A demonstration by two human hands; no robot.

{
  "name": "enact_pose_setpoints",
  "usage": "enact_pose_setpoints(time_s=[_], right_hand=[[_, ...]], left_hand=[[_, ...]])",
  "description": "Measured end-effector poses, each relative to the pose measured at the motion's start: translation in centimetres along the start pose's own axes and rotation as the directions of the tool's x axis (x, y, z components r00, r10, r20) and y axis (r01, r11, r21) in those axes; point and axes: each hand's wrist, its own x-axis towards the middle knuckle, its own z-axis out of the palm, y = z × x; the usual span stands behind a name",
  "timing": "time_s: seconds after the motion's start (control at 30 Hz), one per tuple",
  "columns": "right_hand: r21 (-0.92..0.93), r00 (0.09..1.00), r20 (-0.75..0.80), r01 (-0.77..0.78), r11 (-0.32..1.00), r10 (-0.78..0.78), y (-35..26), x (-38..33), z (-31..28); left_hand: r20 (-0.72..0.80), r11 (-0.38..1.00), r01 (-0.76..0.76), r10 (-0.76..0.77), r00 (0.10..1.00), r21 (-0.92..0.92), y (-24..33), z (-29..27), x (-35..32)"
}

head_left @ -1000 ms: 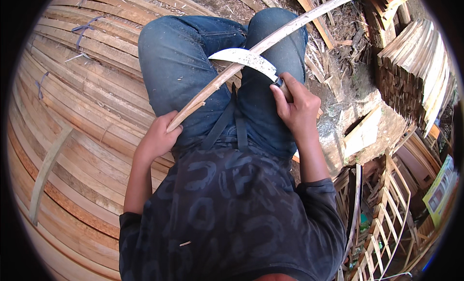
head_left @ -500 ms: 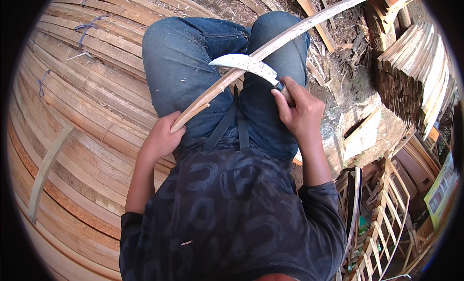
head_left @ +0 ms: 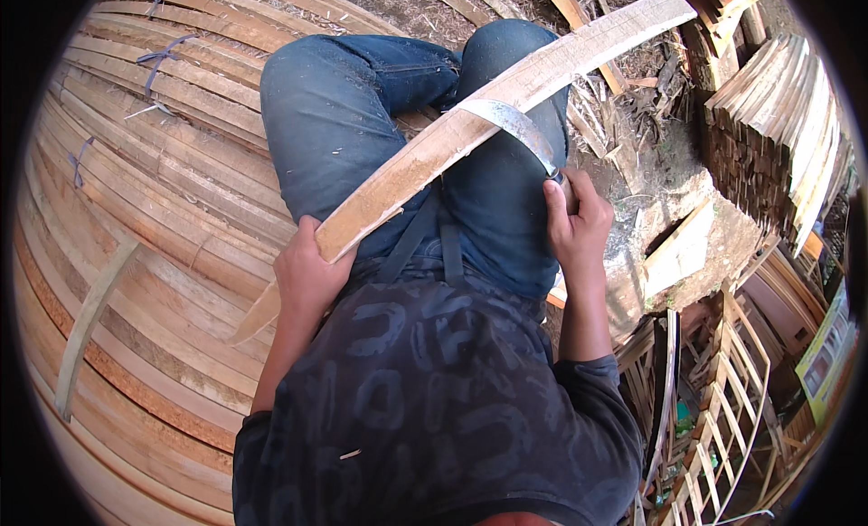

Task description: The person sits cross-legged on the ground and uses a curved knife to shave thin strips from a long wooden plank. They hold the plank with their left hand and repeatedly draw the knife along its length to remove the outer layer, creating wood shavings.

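Note:
My left hand (head_left: 312, 268) is closed around the near end of a long, pale wooden slat (head_left: 398, 178). The slat slants across my lap up to the upper right, its broad, rough-sawn face showing. In my right hand (head_left: 579, 218) is the handle of a curved knife (head_left: 529, 139), mostly covered by my fingers. The knife's blade lies across the slat near its middle, bending left toward the tip. Thin splinters stick out along the slat's lower edge. Beneath both are my knees in blue jeans (head_left: 334, 119).
Long wooden slats (head_left: 163, 209) lie side by side on the left, some tied with blue strips (head_left: 163, 51). A stack of cut wood (head_left: 768, 119) stands at the right. Below it are a wooden lattice (head_left: 723, 408) and a flat stone (head_left: 696, 241). Shavings litter the ground ahead.
The slat has been turned from its narrow edge to its broad face. My right hand and the knife have moved slightly right and nearer to me. My left hand has rolled with the slat.

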Motion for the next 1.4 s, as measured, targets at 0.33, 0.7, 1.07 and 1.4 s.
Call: enact_pose_setpoints(time_s=[0.33, 0.7, 1.07, 1.4], right_hand=[[-0.209, 0.985, 0.071, 0.169, 0.963, -0.157, -1.6, 0.4, 0.8], [-0.349, 0.981, 0.042, 0.192, 0.917, -0.19, -1.1, 2.5, 1.0], [-0.316, 0.962, 0.142, 0.268, 0.91, -0.234, -3.0, 2.2, 1.0], [-0.417, 0.958, 0.196, 0.276, 0.866, -0.21, -1.9, 2.7, 0.1]], left_hand=[[-0.107, 0.991, -0.125, 0.13, 0.986, 0.046, -1.6, 0.3, 2.1], [-0.182, 0.98, -0.2, 0.199, 0.963, 0.011, -2.0, 0.8, 2.7], [-0.056, 0.983, -0.167, 0.163, 0.985, -0.077, -1.7, -0.1, 3.4], [0.043, 0.963, -0.156, 0.17, 0.985, -0.221, -1.5, -1.1, 3.5]])
